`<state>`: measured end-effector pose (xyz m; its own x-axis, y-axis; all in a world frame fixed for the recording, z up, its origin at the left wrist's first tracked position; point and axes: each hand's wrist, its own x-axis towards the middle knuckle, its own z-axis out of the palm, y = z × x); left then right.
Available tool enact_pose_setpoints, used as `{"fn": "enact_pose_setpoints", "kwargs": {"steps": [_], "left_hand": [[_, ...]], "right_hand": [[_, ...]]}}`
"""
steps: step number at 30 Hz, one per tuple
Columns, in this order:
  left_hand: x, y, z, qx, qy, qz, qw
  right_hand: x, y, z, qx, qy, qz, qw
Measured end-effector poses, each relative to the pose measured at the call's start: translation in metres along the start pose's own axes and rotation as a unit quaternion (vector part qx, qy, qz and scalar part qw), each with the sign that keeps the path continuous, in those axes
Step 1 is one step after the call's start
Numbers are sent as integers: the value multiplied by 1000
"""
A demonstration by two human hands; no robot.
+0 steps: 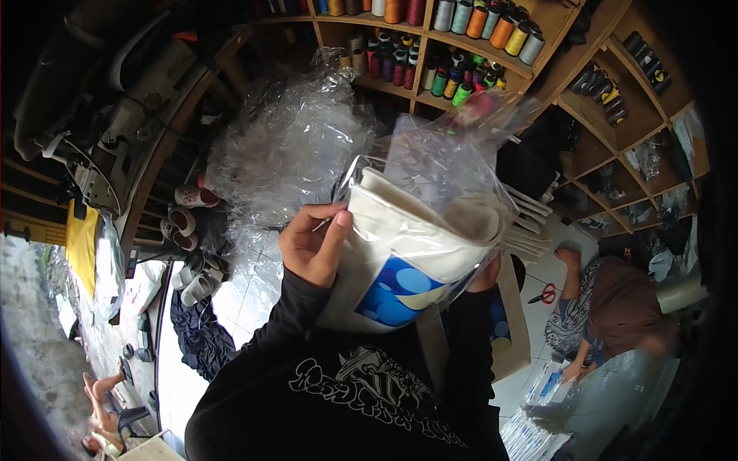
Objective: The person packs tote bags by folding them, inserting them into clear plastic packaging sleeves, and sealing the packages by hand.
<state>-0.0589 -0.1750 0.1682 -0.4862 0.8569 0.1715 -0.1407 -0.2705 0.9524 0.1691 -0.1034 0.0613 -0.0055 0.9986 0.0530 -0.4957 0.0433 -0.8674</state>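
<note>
A folded cream canvas bag with a blue circle-patterned print is held up in front of my chest. Clear plastic wrapping surrounds it, with the loose part of the plastic rising above the canvas. My left hand pinches the left edge between thumb and fingers. At the right edge, my right hand grips from the side; most of its fingers are hidden behind the bag. Below it, another canvas piece with a blue print lies by my right forearm.
A large heap of clear plastic lies ahead. Stacked canvas bags and red-handled scissors are to the right. There a seated person's hand touches flat packs. Thread shelves stand behind, shoes at left.
</note>
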Motion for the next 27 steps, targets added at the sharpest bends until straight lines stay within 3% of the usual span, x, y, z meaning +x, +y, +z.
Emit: {"fn": "enact_pose_setpoints", "kwargs": {"steps": [4,7,9,14,18,20,23,27], "left_hand": [[-3,-17,-30,6,21,-34,999],[-8,-29,-48,0,30,-13,999],[-10,-36,-60,-11,28,-10,999],[-11,-47,-71,-38,2,12,999],[-6,-54,-73,-104,3,-21,994],[-3,-58,-71,-109,-3,-23,994],[-1,-61,-72,-78,-23,-6,997],[-6,-41,-45,123,60,25,990]], "right_hand": [[-7,-9,23,20,48,3,999],[-12,-5,24,-25,32,-54,998],[-17,-4,23,-166,23,-93,981],[-27,-26,38,-234,21,-129,963],[-35,-33,36,-262,24,-162,951],[-38,-37,34,-309,17,-215,926],[-42,-38,29,-341,20,-225,912],[-44,-36,29,-359,24,-217,907]]}}
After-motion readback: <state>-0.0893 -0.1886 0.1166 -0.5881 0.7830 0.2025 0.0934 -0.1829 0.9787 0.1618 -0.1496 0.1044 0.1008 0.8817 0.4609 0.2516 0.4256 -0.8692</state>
